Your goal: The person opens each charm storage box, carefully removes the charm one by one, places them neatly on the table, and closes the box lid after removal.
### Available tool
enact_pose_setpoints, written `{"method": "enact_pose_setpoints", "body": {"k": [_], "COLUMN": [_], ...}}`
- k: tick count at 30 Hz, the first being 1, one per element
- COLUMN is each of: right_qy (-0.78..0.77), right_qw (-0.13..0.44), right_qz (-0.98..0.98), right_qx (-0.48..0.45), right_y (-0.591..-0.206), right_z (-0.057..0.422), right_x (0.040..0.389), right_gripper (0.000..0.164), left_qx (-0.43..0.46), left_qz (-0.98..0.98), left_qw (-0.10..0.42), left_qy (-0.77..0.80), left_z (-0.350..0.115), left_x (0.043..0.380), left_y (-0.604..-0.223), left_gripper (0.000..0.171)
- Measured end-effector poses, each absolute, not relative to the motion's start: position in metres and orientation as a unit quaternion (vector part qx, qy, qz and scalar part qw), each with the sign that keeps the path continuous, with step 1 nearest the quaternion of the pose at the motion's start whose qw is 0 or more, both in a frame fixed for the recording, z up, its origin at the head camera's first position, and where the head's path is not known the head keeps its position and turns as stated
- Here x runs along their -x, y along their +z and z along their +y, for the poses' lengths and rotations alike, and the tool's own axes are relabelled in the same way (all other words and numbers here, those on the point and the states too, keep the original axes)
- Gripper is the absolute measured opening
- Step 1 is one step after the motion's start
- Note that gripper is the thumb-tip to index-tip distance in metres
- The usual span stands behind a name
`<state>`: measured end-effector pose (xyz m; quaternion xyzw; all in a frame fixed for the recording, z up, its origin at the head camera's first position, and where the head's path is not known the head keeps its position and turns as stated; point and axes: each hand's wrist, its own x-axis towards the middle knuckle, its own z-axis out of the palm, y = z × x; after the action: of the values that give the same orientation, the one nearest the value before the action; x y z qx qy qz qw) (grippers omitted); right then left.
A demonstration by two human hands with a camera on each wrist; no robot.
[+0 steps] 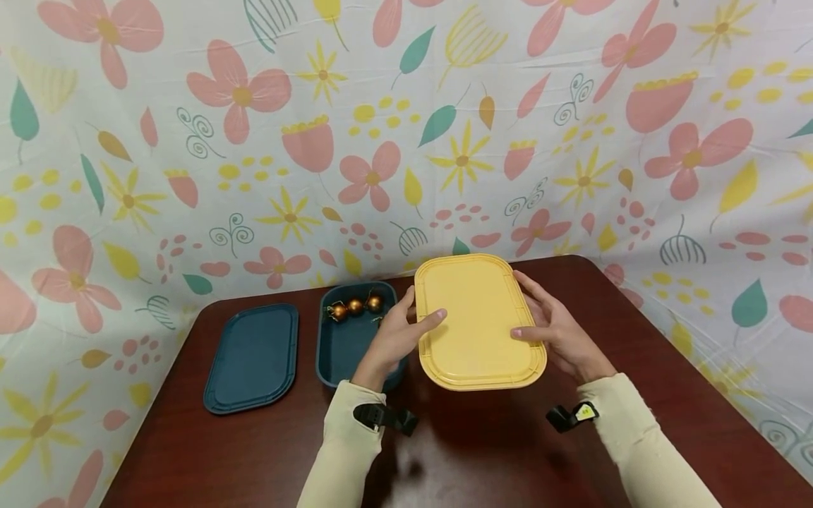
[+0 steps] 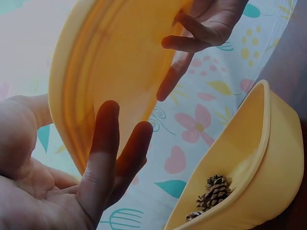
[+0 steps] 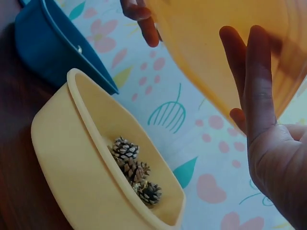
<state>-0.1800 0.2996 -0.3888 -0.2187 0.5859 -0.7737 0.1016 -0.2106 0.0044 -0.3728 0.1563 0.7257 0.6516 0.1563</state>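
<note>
A yellow lid (image 1: 479, 324) is held up between both hands, flat face toward the head camera. My left hand (image 1: 399, 337) grips its left edge, thumb on the top face and fingers (image 2: 103, 139) on the underside. On the opposite edge, my right hand (image 1: 562, 335) grips it the same way, its fingers (image 3: 259, 72) spread beneath. Below the lid stands a yellow box (image 3: 62, 143), which the lid hides in the head view. Several brown pine cones (image 3: 134, 170) lie inside that box.
Left of the lid, a dark blue box (image 1: 324, 346) holds several copper-coloured baubles (image 1: 355, 305). A dark blue lid (image 1: 254, 358) lies on the dark wooden table (image 1: 267, 458) further left. Behind the table hangs a flower-patterned cloth (image 1: 381, 141).
</note>
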Motion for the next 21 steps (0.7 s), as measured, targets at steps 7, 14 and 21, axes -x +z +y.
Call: {"method": "enact_pose_setpoints", "body": {"k": [7,14,21], "right_qy": [-0.791,-0.798,-0.797], "right_qw": [0.087,0.066,0.056], "right_qz": [0.564,0.549,0.553], "right_qx": [0.222,0.241,0.235], "right_y": [-0.395,-0.395,-0.398], "right_z": [0.308,0.328,0.357], "right_x": [0.178,0.182,0.186], "right_gripper": [0.097,0.096,0.095], "left_qx": [-0.161,-0.149,-0.174], "left_qz": [0.713,0.726,0.746], "left_qw": [0.164,0.158,0.153], "left_qy": [0.662,0.652,0.625], "left_z": [0.004,0.001,-0.002], "left_x": [0.210,0.210,0.210], "left_y": [-0.373,-0.374,-0.385], "left_gripper": [0.086,0.082,0.062]}}
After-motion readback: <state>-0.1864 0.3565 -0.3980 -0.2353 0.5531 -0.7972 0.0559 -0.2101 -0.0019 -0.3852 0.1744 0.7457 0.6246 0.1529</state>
